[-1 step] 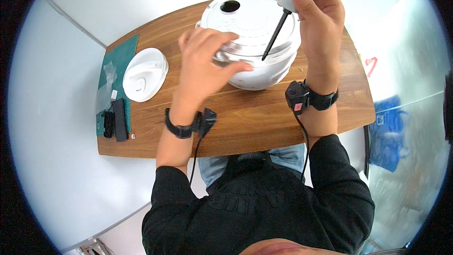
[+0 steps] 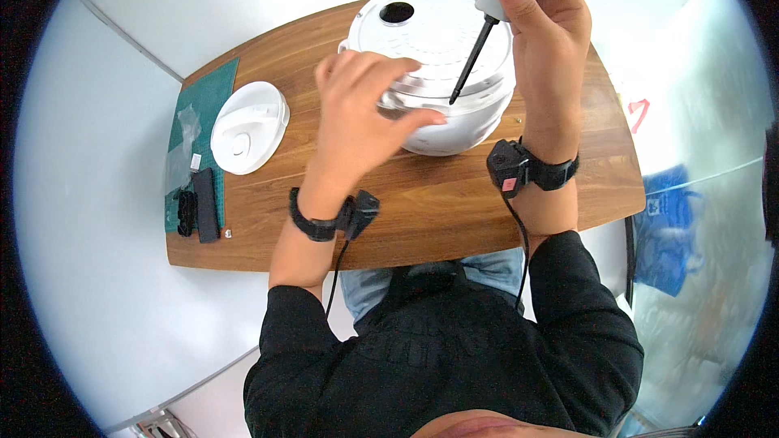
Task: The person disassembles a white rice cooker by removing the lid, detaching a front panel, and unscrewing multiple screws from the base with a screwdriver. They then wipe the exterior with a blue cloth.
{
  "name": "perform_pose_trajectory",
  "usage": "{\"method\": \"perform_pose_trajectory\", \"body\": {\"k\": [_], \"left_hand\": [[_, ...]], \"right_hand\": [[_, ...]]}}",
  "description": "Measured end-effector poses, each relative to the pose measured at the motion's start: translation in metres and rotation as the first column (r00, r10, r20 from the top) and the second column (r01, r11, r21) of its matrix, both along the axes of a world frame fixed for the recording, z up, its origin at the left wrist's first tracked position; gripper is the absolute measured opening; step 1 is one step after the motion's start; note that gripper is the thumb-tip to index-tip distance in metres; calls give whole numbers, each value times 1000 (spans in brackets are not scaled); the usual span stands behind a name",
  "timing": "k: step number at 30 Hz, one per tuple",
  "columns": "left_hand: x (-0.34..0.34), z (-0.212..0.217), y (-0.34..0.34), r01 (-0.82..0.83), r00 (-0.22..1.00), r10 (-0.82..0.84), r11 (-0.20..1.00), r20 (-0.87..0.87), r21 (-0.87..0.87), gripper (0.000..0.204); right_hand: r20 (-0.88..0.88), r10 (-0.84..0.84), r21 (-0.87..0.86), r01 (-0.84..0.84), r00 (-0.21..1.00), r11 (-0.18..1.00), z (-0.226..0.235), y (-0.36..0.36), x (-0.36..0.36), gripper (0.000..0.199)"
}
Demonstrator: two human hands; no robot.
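Observation:
A white round appliance like a rice cooker [image 2: 462, 126] stands at the far middle of the table, its flat white top showing one dark round hole [image 2: 397, 12]. My right hand [image 2: 545, 12] grips the grey handle of a screwdriver [image 2: 472, 62] above the far right side. Its black shaft slants down, and the tip lies over the near rim; whether it touches cannot be told. My left hand [image 2: 357, 109] is at the near left of the rim, thumb and fingers apart, with nothing held. Its fingertips are slightly blurred, so contact with the rim is unclear.
On the wooden table [image 2: 406, 227], a white oval lid [image 2: 249, 128] lies at left. Beside it, a green mat [image 2: 215, 89] bears clear plastic wrapping [image 2: 188, 126] and a dark bar-shaped object [image 2: 207, 203]. Black cables run from both wrist bands. A blue bag [image 2: 665, 235] is off to the right.
My left hand has shifted slightly to the right along the appliance's rim. My right hand and the screwdriver have barely moved.

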State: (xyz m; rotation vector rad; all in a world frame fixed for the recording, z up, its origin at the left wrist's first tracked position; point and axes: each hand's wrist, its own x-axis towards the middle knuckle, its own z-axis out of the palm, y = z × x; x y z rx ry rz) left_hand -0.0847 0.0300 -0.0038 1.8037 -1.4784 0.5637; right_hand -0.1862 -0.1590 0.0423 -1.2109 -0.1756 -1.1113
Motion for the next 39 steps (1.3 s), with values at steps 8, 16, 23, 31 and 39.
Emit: {"method": "perform_pose_trajectory", "body": {"k": [8,16,23,31,39], "left_hand": [[33,16,15,254,936,-225,964,-271,76,52],[11,12,1,158,948,-154,987,-280,-11,43],[-5,6,-12,138,984,-134,990,-116,27,50],[31,0,-7,227,972,-227,974,-52,-17,39],[6,-4,-24,127,989,-121,990,88,-65,38]], "right_hand": [[9,-74,26,74,997,997,-1,7,5,42],[-20,-102,-45,101,995,994,0,5,2,44],[-23,-188,-31,187,982,982,0,3,-2,45],[38,-161,-27,163,986,986,2,2,7,40],[93,-188,-117,198,978,973,0,-10,7,35]]}}
